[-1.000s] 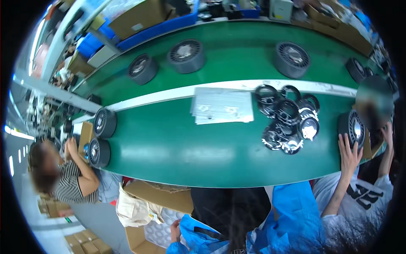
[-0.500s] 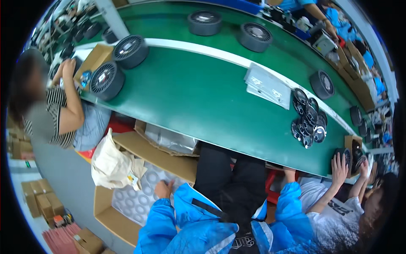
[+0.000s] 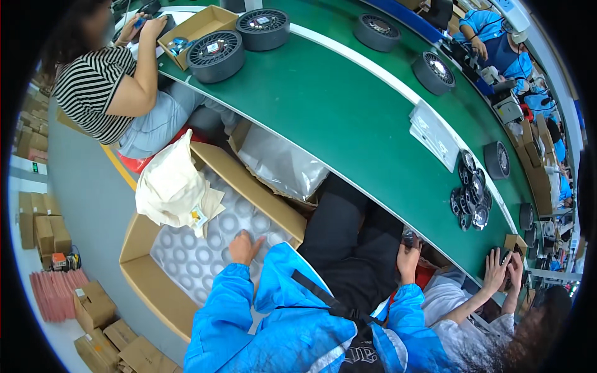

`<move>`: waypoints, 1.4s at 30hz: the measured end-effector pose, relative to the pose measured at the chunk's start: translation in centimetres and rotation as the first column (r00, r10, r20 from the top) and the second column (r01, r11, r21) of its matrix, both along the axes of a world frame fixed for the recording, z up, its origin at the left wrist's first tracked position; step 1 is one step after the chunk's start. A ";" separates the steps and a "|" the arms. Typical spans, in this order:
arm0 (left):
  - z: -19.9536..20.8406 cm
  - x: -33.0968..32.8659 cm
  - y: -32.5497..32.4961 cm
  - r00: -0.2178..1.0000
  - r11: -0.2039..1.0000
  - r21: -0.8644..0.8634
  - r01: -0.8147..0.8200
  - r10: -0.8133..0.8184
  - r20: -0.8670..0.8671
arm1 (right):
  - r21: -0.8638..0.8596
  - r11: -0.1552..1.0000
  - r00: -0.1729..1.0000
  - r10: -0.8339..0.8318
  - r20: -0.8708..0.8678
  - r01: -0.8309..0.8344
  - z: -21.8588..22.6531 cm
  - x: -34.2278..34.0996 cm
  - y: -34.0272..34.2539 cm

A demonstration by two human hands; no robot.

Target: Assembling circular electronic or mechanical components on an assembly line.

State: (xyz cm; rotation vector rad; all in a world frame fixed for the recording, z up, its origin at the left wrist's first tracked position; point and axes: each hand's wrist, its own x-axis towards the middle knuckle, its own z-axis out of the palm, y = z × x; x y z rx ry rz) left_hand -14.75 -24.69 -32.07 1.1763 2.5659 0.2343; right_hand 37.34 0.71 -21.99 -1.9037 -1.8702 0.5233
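My left hand (image 3: 244, 248) is over an opened cardboard box (image 3: 155, 306), its thumb and fingers apart and empty. Beneath it lies a translucent white layer (image 3: 180, 264) with many ring shapes; whether the fingertips touch it is unclear. My right hand (image 3: 408, 262) is beside my leg at the near edge of the green table (image 3: 311, 118). Its fingers are closed around a small dark, shiny piece (image 3: 408, 237), too small to name. On the table to the right, a heap of black round parts (image 3: 472, 193) lies near some flat clear plastic bags (image 3: 433, 135).
A cream cloth bag (image 3: 174, 186) lies over the box's far edge. Another carton (image 3: 280, 163) with clear plastic sheeting sits under the table. Grey-black wheels (image 3: 216, 56) stand on the table. Seated people work left (image 3: 102, 93) and right (image 3: 463, 298); stacked cartons (image 3: 96, 304) line the floor at left.
My view has turned to the left. My right hand, mostly hidden under the table edge before, now shows with a small dark piece in it. My left hand remains over the box.
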 end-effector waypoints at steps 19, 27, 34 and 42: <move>5.3 -7.9 -3.3 0.615 0.977 -0.026 -0.211 0.154 0.773 | 0.051 0.999 0.998 -0.013 0.065 0.010 0.4 -0.5 -1.8; 14.1 -4.2 -7.0 0.484 0.535 0.168 -0.828 0.529 0.698 | 0.049 0.743 0.653 0.616 -0.441 -0.667 18.1 -16.9 -5.5; 32.4 6.6 5.6 0.837 0.732 0.676 -0.088 -0.313 0.448 | 0.149 0.266 0.066 0.658 -0.750 -0.953 17.7 -31.4 -4.7; 27.1 1.8 3.9 0.849 0.896 0.408 -0.176 -0.071 0.524 | -0.102 0.656 0.085 -0.058 -0.995 -0.748 18.1 -30.6 -1.2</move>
